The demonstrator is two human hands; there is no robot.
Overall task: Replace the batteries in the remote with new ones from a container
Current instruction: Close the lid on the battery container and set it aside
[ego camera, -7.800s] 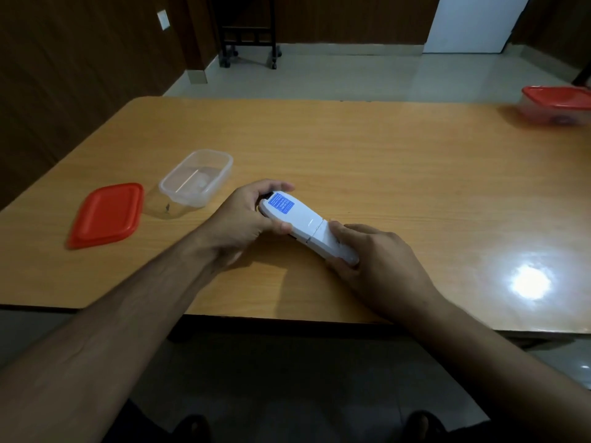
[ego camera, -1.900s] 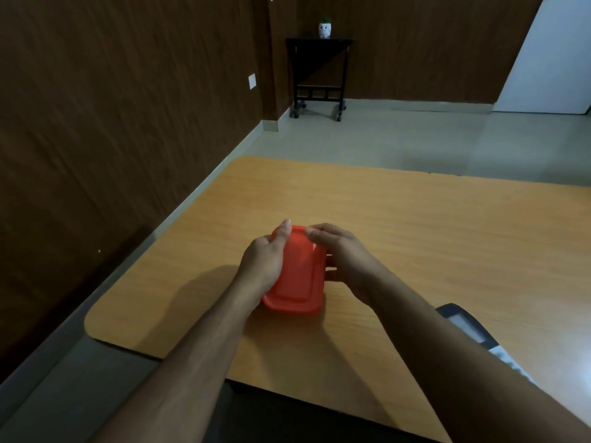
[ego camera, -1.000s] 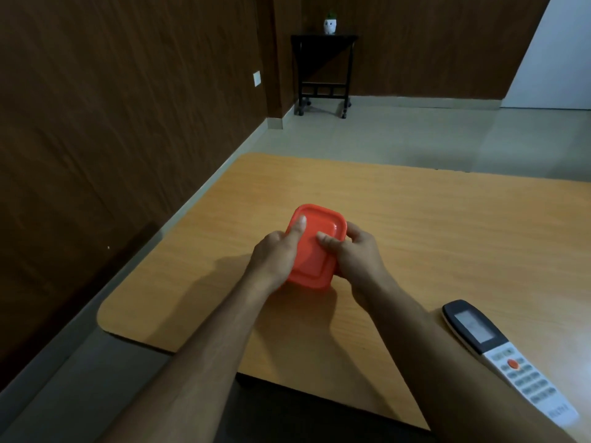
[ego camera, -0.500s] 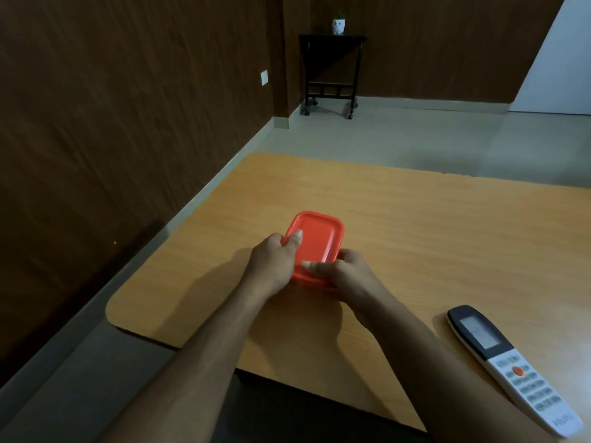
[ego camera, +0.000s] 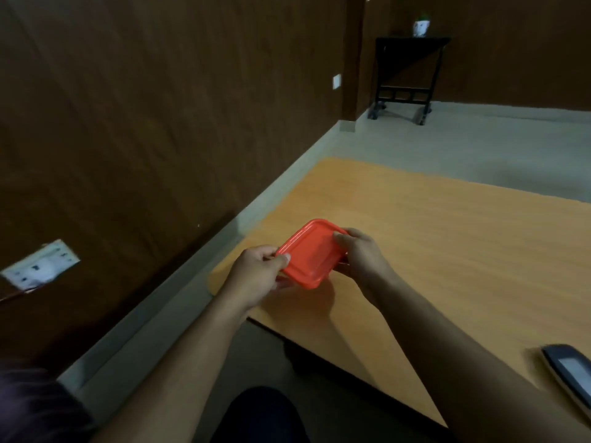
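Note:
A small container with a red lid [ego camera: 309, 254] is held just above the near-left corner of the wooden table [ego camera: 447, 238]. My left hand [ego camera: 256, 276] grips its left edge, thumb on top of the lid. My right hand [ego camera: 361, 254] grips its right edge, fingers curled over the lid's rim. The lid covers the container, so its contents are hidden. The remote [ego camera: 569, 375] lies face up at the right edge of the view, display toward me, partly cut off.
The table's left corner and near edge are close under my hands. A dark wood wall with a white socket plate [ego camera: 40, 266] runs along the left. A black side table [ego camera: 409, 71] with a small pot stands far back on the grey floor.
The view swung left and down. The container turned slightly and now sits nearer the table corner, with my hands shifted from its near end to its two sides.

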